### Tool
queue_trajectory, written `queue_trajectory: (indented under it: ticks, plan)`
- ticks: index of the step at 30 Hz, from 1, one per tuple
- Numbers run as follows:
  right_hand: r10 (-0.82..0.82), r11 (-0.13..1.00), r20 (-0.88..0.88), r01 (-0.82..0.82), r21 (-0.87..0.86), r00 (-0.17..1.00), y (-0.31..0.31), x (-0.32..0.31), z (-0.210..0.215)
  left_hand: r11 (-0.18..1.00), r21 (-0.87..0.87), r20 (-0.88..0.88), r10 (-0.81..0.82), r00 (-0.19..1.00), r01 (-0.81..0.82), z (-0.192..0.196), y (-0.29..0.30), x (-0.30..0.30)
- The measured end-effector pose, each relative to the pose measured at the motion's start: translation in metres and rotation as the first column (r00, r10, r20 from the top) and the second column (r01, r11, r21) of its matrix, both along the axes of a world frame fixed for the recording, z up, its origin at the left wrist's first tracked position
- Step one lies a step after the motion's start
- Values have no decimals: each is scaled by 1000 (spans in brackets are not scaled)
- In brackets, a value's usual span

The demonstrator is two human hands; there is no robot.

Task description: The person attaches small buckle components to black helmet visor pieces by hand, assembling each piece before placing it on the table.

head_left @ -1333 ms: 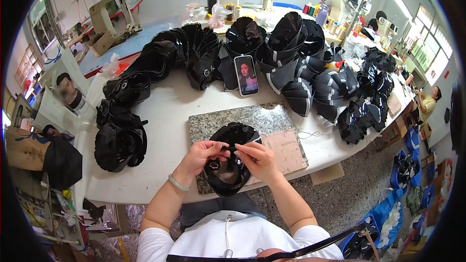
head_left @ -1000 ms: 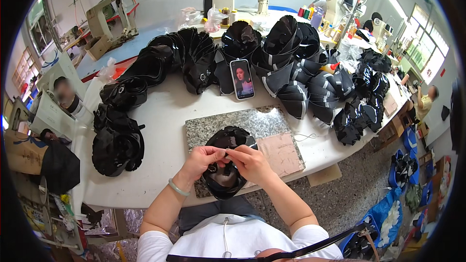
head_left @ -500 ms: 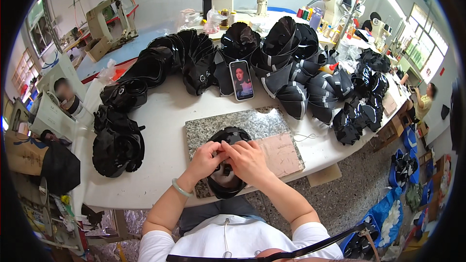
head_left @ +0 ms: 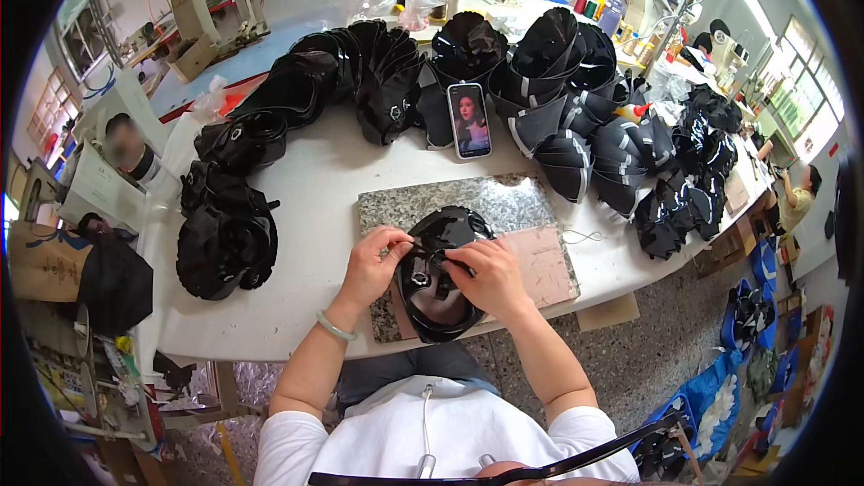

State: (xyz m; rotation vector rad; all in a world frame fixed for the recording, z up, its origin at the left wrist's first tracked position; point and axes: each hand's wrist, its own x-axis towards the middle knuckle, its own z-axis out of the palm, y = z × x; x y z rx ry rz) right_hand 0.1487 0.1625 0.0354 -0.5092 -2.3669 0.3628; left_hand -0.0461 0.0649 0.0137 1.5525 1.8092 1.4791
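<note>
A glossy black shoe upper (head_left: 436,310) lies on a speckled stone slab (head_left: 382,207) in front of me, with a small round metal fitting on it. My left hand (head_left: 378,263), a pale bangle at its wrist, pinches a thin black strap at the upper's left side. My right hand (head_left: 490,272) is closed on the same upper at its right, fingertips pressed down near its middle. A short gap separates the two hands. What lies beneath the right fingertips is hidden.
A worn pinkish board (head_left: 544,265) lies on the slab's right. Piles of black shoe uppers (head_left: 301,81) curve around the table's left and back, and more uppers (head_left: 567,148) stand at the right. A phone (head_left: 469,121) leans among them. Sewing machines (head_left: 634,4) and other people are beyond.
My hands have drawn apart from their earlier meeting point, left hand to the left, right hand to the right. The metal fitting now shows. The whole view has shifted slightly.
</note>
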Motion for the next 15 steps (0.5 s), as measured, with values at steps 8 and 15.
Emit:
queue_trajectory:
  ticks: [8,15]
  plan:
    - [78,890,-295,-200,-410,952,-8,-2,2,893,-255,-147,-414,898,370,29,-20,1]
    - [37,776,-366,-258,-576,930,1,9,4,837,-330,-194,-513,836,437,43,-17,-2]
